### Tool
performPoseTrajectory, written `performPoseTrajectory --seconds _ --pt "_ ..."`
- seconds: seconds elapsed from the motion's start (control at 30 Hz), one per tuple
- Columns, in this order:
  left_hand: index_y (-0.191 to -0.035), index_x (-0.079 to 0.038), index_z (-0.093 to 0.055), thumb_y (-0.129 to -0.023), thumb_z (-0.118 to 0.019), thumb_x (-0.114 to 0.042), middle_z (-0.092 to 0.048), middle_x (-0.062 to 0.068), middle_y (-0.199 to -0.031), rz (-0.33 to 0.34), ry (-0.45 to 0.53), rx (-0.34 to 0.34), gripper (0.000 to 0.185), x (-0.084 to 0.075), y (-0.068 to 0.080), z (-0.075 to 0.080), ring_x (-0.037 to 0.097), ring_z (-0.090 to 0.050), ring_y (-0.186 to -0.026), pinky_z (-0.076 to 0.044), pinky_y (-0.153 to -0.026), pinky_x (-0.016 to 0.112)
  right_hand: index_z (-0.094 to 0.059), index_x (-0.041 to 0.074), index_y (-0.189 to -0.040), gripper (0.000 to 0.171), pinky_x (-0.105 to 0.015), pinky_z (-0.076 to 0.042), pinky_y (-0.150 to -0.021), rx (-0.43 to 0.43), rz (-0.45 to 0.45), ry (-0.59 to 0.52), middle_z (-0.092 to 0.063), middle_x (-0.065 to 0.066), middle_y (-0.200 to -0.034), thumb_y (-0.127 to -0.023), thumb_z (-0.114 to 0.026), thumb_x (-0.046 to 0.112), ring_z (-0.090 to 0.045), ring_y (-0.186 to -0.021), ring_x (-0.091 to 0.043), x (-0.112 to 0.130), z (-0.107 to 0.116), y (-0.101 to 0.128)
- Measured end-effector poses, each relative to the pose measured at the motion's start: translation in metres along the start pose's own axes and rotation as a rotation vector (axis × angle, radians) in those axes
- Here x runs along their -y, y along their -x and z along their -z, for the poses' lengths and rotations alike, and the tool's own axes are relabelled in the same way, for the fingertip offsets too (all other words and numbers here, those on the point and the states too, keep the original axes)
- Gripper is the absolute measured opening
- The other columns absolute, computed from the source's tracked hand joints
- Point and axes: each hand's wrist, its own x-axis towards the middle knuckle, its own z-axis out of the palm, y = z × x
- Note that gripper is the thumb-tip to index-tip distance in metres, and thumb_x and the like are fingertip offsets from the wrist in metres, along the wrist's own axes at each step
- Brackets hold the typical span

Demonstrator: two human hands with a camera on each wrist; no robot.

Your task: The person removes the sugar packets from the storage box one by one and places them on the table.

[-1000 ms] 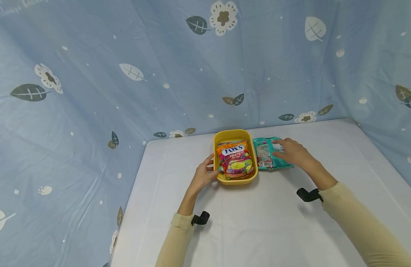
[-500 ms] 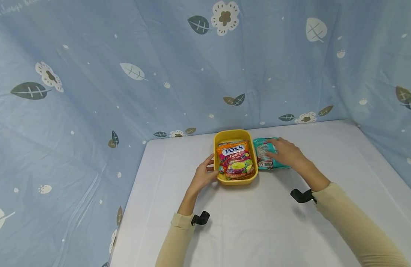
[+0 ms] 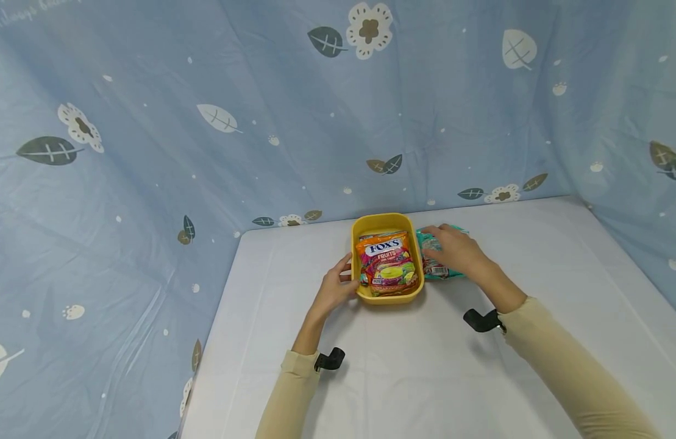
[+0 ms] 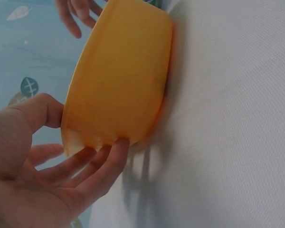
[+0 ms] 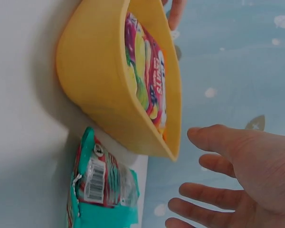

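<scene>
A yellow plastic container (image 3: 387, 300) with rounded corners stands on the white table. Inside it lies an orange and purple Fox's Fruits candy bag (image 3: 391, 265), on top of other packaging that is mostly hidden. My left hand (image 3: 333, 289) holds the container's left side, thumb at the rim and fingers against the outer wall in the left wrist view. Right beside the container lies a teal candy bag (image 3: 437, 268), back label and barcode up. Over that bag is my right hand (image 3: 457, 250), fingers spread and apart from it in the right wrist view.
The white-covered table (image 3: 414, 372) extends around the container. Behind it and to the left hangs a blue curtain (image 3: 294, 110) with leaves and flowers. Each wrist wears a black camera mount (image 3: 329, 358).
My right hand has moved left across the teal bag toward the container, covering more of the bag. The left hand and the container stay put.
</scene>
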Motion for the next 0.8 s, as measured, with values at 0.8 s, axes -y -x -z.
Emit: performPoseTrajectory --seconds 0.8 --pt "-0.154 -0.024 -0.033 -0.086 -0.065 -0.008 -0.052 0.016 -0.141 -0.001 0.017 0.003 0.077 -0.001 0.002 0.001 0.032 -0.06 -0.119 -0.061 -0.082 0.034 -0.047 0.01 -0.145 0.062 -0.064 -0.049 -0.095 0.031 0.042 -0.067 -0.051 -0.025 -0.137 -0.092 -0.068 0.034 -0.053 -0.123 -0.044 0.034 -0.012 -0.007"
